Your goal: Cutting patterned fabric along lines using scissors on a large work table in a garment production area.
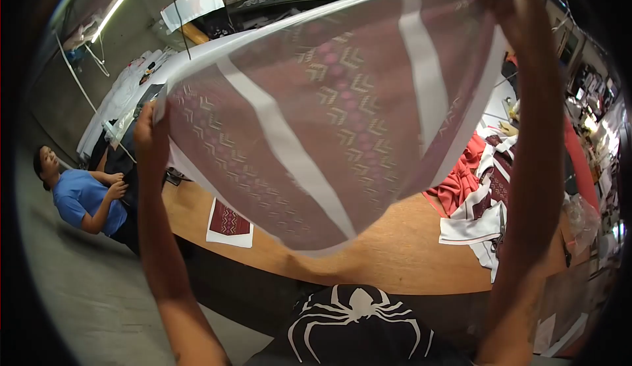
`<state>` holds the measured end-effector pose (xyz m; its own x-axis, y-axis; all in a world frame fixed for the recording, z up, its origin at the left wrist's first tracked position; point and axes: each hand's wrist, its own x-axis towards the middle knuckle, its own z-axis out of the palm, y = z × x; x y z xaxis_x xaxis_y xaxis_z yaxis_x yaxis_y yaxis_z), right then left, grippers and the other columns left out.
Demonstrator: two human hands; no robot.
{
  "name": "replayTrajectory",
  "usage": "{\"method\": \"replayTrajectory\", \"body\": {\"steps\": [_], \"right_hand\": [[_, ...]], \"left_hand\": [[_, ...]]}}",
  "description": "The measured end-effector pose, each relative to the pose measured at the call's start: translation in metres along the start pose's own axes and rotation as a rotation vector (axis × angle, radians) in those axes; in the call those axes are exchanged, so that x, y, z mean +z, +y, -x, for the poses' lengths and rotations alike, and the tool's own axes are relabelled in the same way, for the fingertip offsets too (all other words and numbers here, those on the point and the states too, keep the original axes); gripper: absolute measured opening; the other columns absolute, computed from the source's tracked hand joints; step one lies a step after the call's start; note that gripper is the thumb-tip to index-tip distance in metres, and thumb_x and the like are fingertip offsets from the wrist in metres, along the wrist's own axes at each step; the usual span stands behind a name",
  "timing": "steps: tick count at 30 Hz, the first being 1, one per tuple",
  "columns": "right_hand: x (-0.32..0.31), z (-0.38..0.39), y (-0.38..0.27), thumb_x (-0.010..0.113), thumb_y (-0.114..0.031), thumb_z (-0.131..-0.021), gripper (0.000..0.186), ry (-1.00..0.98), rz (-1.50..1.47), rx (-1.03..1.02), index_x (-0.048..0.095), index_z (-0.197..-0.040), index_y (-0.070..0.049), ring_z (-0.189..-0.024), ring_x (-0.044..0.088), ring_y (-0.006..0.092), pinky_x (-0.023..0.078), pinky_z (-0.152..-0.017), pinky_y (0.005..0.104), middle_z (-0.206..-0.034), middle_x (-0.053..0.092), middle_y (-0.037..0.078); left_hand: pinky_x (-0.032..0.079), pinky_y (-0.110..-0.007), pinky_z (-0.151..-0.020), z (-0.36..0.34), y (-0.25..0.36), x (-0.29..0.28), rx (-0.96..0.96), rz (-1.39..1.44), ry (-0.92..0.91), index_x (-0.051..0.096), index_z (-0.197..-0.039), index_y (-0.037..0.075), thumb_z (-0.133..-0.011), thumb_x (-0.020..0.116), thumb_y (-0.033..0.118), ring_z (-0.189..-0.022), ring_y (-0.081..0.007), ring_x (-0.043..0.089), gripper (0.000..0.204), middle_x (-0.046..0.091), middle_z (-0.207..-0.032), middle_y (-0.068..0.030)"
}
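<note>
A large piece of thin fabric (276,79), maroon with white stripes and rows of chevron patterning, is stretched in the air above the table. My left hand (146,129) is closed on its left edge. Higher up, my right hand (507,0) grips the upper right corner; its fingers are partly dark and blurred. The lower edge of the fabric sags between my raised arms. Below it, a small white-bordered maroon patterned fabric piece (230,226) lies on the brown wooden table (395,254).
On the table's right side are crumpled red cloth (466,178) and white cloth pieces (474,228) with maroon patterned parts. A clear plastic bag (582,216) sits at the right edge. A person in a blue shirt (89,198) is at the left. White rolls (118,99) lie behind.
</note>
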<state>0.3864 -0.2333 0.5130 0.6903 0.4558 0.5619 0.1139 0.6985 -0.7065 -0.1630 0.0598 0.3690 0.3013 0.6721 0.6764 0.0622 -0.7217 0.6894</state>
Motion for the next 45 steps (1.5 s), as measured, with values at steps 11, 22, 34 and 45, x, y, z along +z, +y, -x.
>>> {"method": "replayTrajectory", "body": {"steps": [11,22,34,45], "right_hand": [[-0.019,0.039,0.108,0.057,-0.015,-0.093,0.015,-0.057,0.069,0.377,0.059,-0.103,-0.004,-0.094,0.067,0.0211,0.061,-0.086,0.0435,-0.101,0.067,0.009],[-0.084,0.191,0.056,0.053,-0.022,-0.094,0.02,-0.216,0.118,0.39,0.053,-0.099,-0.003,-0.073,0.063,0.0206,0.054,-0.07,0.0343,-0.088,0.064,0.014],[-0.165,0.421,0.21,0.07,-0.019,-0.087,0.016,0.081,0.296,0.989,0.059,-0.086,-0.007,-0.063,0.049,0.0079,0.039,-0.054,0.0242,-0.074,0.054,-0.002],[-0.033,0.423,0.249,0.063,-0.016,-0.082,0.016,-0.609,0.608,0.475,0.058,-0.079,-0.001,-0.063,0.06,0.0215,0.048,-0.06,0.0359,-0.069,0.061,0.013]], "left_hand": [[0.048,-0.029,-0.084,-0.101,-0.044,0.019,0.174,-0.486,-0.079,0.065,-0.117,0.0,-0.092,0.053,0.006,-0.092,-0.0178,0.064,0.028,0.071,-0.098,-0.0119],[0.048,-0.03,-0.087,0.029,-0.001,-0.043,0.191,-0.549,-0.038,0.064,-0.113,0.0,-0.101,0.052,0.018,-0.096,-0.0185,0.063,0.025,0.068,-0.103,-0.0123],[0.047,-0.045,-0.083,0.246,-0.082,-0.021,0.054,-0.641,-0.416,0.064,-0.094,0.0,-0.069,0.058,-0.007,-0.09,-0.039,0.059,0.027,0.062,-0.093,-0.0189],[0.044,-0.045,-0.1,0.31,-0.024,0.213,-0.115,0.068,-0.756,0.041,-0.141,-0.005,-0.075,0.083,0.027,-0.122,-0.0369,0.054,0.085,0.052,-0.133,-0.026]]}}
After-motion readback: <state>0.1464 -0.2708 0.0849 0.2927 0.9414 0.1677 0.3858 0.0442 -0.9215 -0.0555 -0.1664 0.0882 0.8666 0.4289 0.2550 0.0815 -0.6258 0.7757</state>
